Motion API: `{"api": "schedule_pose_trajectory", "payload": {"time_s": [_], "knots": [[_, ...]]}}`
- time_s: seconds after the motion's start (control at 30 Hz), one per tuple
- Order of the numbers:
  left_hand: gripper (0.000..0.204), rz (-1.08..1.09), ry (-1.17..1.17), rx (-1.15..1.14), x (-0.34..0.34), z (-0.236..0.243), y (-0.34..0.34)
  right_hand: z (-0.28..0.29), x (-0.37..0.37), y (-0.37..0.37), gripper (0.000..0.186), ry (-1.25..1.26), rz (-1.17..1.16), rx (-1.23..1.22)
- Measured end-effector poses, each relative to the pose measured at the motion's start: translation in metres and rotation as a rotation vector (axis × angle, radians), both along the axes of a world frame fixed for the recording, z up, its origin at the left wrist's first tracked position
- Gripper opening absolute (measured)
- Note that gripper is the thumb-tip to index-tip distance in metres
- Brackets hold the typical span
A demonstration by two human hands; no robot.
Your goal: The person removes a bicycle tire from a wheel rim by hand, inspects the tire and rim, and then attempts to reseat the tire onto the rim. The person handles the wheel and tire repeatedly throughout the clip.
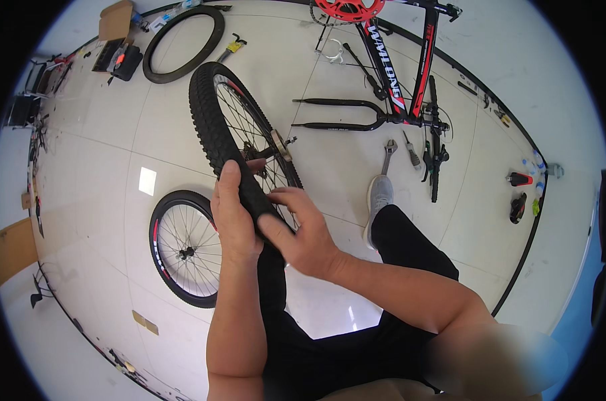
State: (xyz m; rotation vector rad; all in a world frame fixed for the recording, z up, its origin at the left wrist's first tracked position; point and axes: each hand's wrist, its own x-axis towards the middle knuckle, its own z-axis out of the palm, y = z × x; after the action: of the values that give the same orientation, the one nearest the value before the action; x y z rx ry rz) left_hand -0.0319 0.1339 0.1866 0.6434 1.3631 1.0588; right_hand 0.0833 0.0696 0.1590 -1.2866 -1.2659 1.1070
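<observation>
A bicycle wheel with a knobby black tyre (213,127) stands tilted in front of me, its spokes and hub facing right. My left hand (236,220) is wrapped round the tyre's near left side, thumb up along the tread and some fingers reaching behind to the spokes. On the near right part of the same tyre, my right hand (306,234) presses with its thumb while its fingers curl over the rim; the thumb is slightly blurred. A tan band-shaped thing (281,145) shows by the wheel's far right edge; its kind is unclear.
A second wheel (154,240) lies left of my forearm. Far left are a loose tyre (151,60) and an open cardboard box (115,21). An upturned black-and-red bicycle frame (382,63) with a fork (343,127) occupies the far right, near an adjustable wrench (389,154) and a screwdriver (411,152).
</observation>
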Motion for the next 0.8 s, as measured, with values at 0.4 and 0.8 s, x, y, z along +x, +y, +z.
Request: {"api": "schedule_pose_trajectory", "payload": {"time_s": [0.4, 0.8], "knots": [[0.05, -0.443, -0.076, -0.239, -0.015, 0.036, -0.038, 0.003, 0.018, 0.032, 0.042, 0.353, -0.074, -0.213], [0.058, -1.045, 0.492, -0.122, -0.035, 0.026, -0.039, 0.04, 0.036, 0.029, 0.055, 0.392, 0.102, -0.379]]}}
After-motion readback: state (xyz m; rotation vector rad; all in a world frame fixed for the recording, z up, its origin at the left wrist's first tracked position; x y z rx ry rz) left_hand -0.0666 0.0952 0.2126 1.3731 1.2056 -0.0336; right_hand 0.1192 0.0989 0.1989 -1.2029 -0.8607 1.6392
